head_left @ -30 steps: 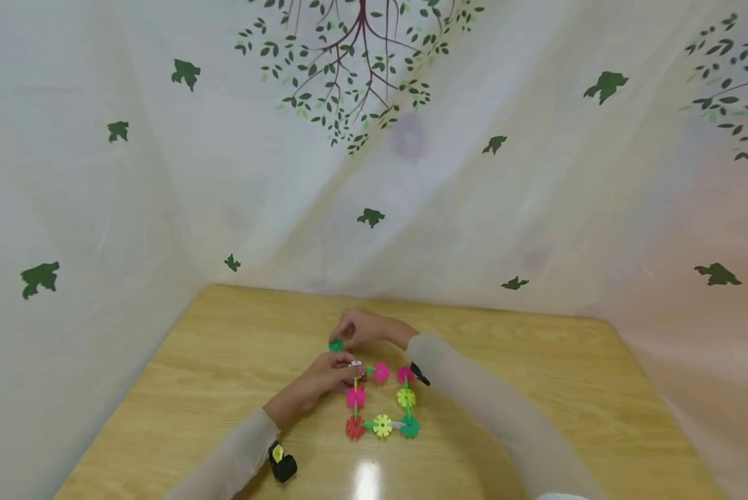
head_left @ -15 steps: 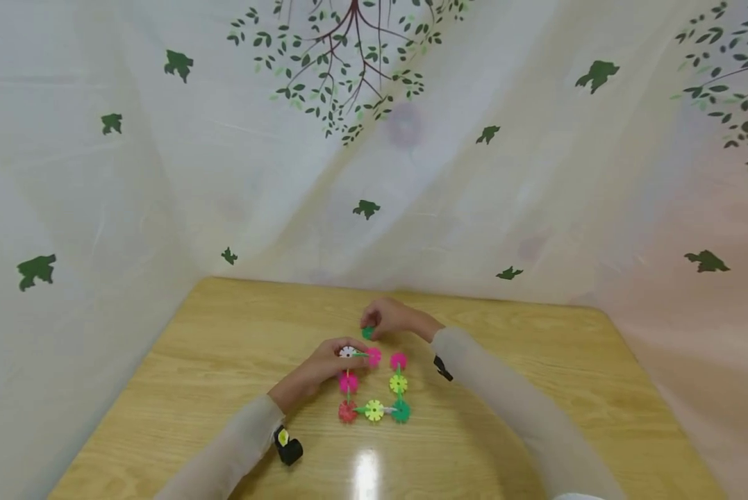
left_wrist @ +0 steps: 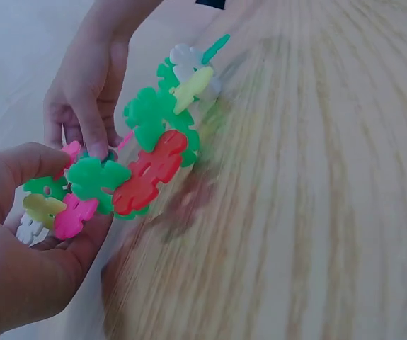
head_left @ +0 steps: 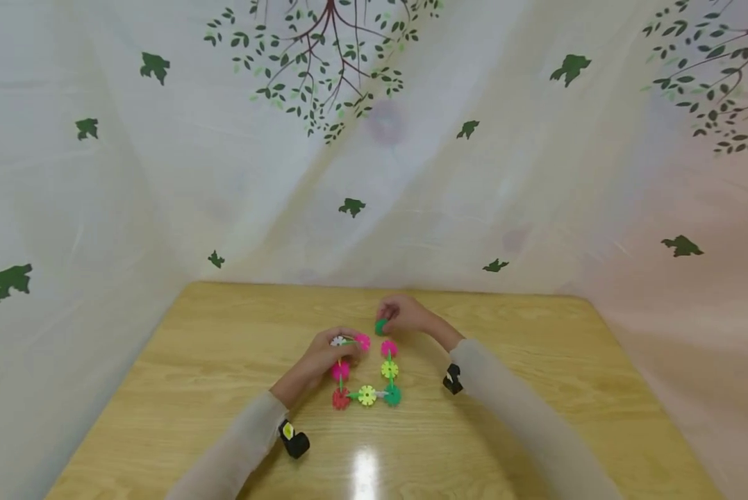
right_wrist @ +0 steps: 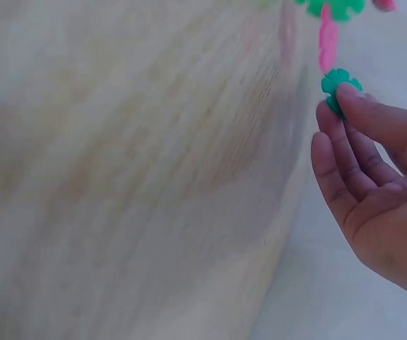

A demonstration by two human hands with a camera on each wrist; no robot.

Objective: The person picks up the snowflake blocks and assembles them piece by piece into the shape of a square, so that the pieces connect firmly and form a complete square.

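Flower-shaped plastic discs in several colours are linked into a nearly square frame on the table. Around its far left corner, my left hand (head_left: 323, 353) grips the linked discs, with the thumb by a pink disc (head_left: 363, 342) and the fingers near a white disc (head_left: 338, 341). My right hand (head_left: 406, 314) pinches a loose-looking green disc (right_wrist: 333, 88) between thumb and fingertips. That disc is close to the frame's gap, beside the pink disc (head_left: 389, 348) topping the right side. Whether it touches a pink disc seen edge-on (right_wrist: 328, 46) in the right wrist view, I cannot tell.
The frame's near side holds a red disc (head_left: 340, 398), a yellow disc (head_left: 367, 396) and a green corner disc (head_left: 392, 395). All lies on a wooden table (head_left: 505, 430) backed by a printed cloth (head_left: 255, 173). Black wrist cameras (head_left: 294, 440) are strapped to both sleeves.
My right hand has carried the green disc rightward to the gap. My left thumb has shifted from the white disc toward the pink one, and the frame has slid away from me.
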